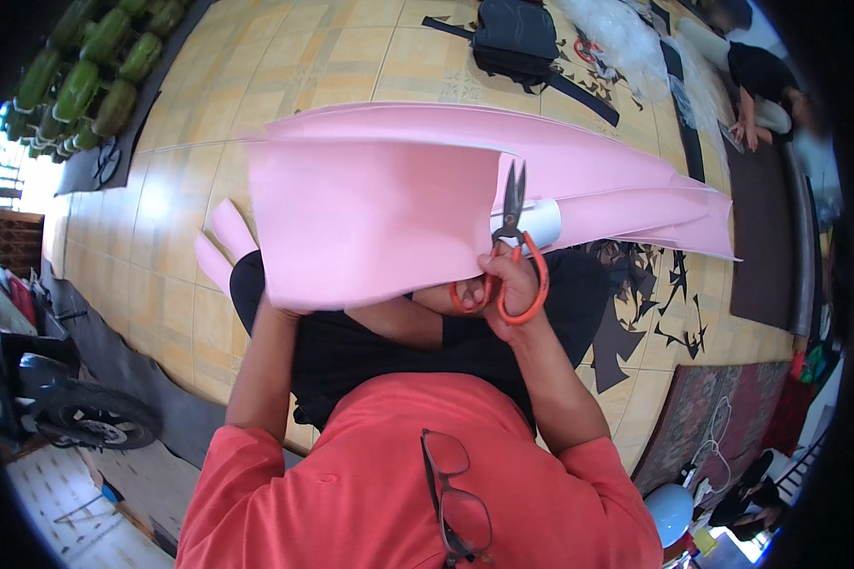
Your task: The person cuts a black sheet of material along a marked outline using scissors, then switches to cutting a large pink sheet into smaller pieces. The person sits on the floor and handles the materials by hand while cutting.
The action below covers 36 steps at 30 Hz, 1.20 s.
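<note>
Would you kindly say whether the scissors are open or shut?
Slightly open: the scissors show a narrow gap between their blades.

Yellow tiled floor [176, 284] gleams — daylight [40, 180] at left.

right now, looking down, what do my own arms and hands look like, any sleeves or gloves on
Your left sleeve and right sleeve are short, plain and coral-red. Both forearms are bare. The right hand wears no glove; the left hand is mostly hidden, its visible part bare.
</note>
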Each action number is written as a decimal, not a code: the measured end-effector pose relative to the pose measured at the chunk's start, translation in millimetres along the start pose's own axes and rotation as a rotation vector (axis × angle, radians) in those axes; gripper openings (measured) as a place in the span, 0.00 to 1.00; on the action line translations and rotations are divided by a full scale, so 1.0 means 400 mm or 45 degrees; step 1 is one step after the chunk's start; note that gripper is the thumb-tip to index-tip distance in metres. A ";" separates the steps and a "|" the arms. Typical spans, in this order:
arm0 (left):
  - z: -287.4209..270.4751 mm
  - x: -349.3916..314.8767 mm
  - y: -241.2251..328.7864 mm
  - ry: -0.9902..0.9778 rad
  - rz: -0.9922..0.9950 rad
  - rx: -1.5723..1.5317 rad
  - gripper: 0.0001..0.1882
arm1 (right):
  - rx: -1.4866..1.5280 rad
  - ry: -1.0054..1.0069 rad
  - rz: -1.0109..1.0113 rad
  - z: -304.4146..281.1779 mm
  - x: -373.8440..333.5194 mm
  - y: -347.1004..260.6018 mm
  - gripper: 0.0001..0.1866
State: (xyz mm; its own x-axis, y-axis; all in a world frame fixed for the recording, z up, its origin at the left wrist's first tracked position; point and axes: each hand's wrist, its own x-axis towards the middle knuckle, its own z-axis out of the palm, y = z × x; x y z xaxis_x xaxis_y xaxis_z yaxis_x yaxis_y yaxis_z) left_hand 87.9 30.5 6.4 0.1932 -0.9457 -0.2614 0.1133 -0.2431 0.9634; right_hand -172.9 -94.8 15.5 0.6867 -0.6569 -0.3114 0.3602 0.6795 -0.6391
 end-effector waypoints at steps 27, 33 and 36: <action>0.181 0.005 0.068 0.622 0.172 -0.063 0.24 | -1.555 0.105 -0.492 0.006 -0.019 0.037 0.14; 0.161 -0.009 0.104 0.589 0.096 -0.113 0.24 | -1.520 0.050 -0.449 -0.014 -0.022 0.041 0.25; 0.138 -0.009 0.117 0.550 0.112 -0.181 0.23 | -1.439 0.036 -0.254 0.005 -0.053 0.020 0.26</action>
State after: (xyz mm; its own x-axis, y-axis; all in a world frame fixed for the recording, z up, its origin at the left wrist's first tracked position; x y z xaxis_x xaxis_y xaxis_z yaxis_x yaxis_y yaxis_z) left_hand 38.9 10.5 55.7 0.5929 -0.7775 -0.2095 0.2050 -0.1058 0.9730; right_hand -183.4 -74.8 18.2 0.6616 -0.7367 -0.1399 -0.3215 -0.1102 -0.9405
